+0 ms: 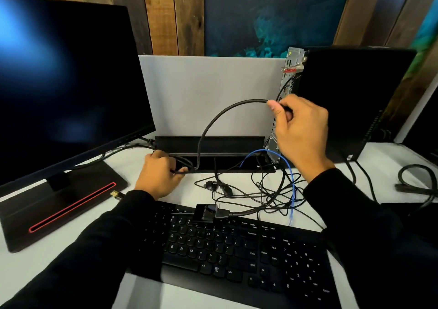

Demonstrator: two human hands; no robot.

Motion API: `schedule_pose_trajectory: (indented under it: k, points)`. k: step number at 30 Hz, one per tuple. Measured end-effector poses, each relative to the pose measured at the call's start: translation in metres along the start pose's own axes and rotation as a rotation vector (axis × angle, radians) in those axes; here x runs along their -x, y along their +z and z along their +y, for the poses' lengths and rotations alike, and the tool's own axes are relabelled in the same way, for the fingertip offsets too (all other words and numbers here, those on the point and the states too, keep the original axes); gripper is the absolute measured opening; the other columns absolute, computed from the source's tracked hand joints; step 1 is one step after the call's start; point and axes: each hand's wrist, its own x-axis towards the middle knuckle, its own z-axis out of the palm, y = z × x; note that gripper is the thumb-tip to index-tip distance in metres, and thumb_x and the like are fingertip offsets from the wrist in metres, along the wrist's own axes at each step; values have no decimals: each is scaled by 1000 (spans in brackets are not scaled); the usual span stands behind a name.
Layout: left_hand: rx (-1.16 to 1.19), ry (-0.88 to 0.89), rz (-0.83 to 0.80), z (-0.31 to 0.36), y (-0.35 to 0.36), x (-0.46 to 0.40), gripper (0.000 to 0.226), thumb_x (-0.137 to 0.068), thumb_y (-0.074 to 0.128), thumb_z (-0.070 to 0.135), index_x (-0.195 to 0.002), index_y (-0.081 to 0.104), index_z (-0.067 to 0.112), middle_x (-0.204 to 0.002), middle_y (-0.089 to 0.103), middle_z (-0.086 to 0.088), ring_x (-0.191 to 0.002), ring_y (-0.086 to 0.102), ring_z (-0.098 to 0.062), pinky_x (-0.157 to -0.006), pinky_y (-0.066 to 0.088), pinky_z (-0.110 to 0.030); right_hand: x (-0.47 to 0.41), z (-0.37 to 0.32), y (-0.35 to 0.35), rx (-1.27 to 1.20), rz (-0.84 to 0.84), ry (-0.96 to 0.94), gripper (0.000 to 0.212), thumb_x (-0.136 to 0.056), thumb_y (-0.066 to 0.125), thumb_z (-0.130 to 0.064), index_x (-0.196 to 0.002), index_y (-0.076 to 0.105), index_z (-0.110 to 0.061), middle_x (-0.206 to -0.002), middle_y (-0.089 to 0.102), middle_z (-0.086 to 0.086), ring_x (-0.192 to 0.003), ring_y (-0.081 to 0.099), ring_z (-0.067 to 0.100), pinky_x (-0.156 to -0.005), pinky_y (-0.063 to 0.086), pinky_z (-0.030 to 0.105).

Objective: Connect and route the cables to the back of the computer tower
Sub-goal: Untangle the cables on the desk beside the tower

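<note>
Here the right hand [297,128] is raised beside the rear panel of the computer tower [350,100], which stands upright at the back right of the white worktop [142,292]. Its fingers [276,109] pinch the end of a thick black cable [213,124], held close to the tower's metal back; whether the plug touches a port cannot be told. From that hand the cable arches over to the left and drops into the black cable slot [211,153] along the back edge of the worktop. The left hand [161,173] rests at the left end of that slot, its fingers closed around a bundle of black cords. A blue cable [290,178] loops out near the tower's base and trails toward the keyboard [237,254] at the front edge, through a tangle of thin black wires. A dark monitor [66,83] stands at the left.
</note>
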Motion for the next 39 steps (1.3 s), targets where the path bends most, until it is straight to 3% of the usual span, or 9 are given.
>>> schedule_pose_trajectory:
  k: [3,6,9,14,18,21,25,32,39]
  points:
    - [48,31,7,19,6,4,36,-80,75,41,-64,46,29,-82,57,-3,-93,56,-32,-85,46,-41,8,-15,6,27,-77,-39,37,-104,55,-47,-80,63,-19,-63,47,-8,-56,47,16,-50,37,28]
    - [260,-111,-2,30,18,3,37,-75,74,1,-100,56,20,-122,50,-15,-114,52,-34,-96,45,-30,12,-24,12,38,-154,-83,32,-104,53,-45,-88,67,-21,-66,50,-9,-60,49,16,-53,39,28]
    - [820,-305,75,33,22,0,70,-69,75,-6,-119,44,32,-136,43,-14,-106,65,-32,-90,56,-34,14,-26,19,-43,-235,-139,25,-105,53,-40,-100,72,-25,-79,63,-6,-69,54,14,-59,49,33]
    - [1712,-703,210,50,14,-5,100,-62,49,-12,-153,17,15,-104,54,-16,-87,59,-23,-82,56,-29,13,-24,32,-164,-270,-164,22,-103,57,-35,-106,74,-20,-87,62,-1,-74,56,17,-64,52,40]
    - [1829,-719,38,62,7,3,34,-59,40,-2,-86,55,12,-93,70,-10,-83,60,-20,-71,50,-24,4,-34,45,-120,-357,-177,29,-103,49,-36,-113,72,-20,-89,58,-1,-78,58,23,-67,54,42]
    - [1876,-576,-7,69,6,11,10,-83,51,20,-91,55,17,-79,65,-8,-81,61,-23,-75,40,-30,-8,-45,63,-36,-437,-178,28,-104,44,-28,-104,68,-13,-85,55,4,-77,57,29,-69,54,44]
    - [1776,-488,77,80,16,13,42,-97,55,55,-111,48,15,-64,32,4,-56,35,-12,-62,37,-26,-24,-61,88,54,-531,-150,18,-102,48,-8,-95,65,-6,-87,47,3,-81,56,27,-73,49,36]
    - [1874,-558,208,70,19,9,51,-105,32,59,-67,31,24,-57,16,4,-47,16,-15,-48,27,-29,-10,-46,98,191,-641,-47,20,-106,48,-22,-116,65,-20,-96,59,10,-87,62,36,-72,54,41]
    - [2134,-768,285,58,16,0,57,-102,40,61,-58,29,25,-49,15,7,-43,11,-12,-40,15,-23,11,8,77,489,-886,-1,73,-96,52,-4,-153,37,-48,-110,59,8,-97,65,35,-84,53,47]
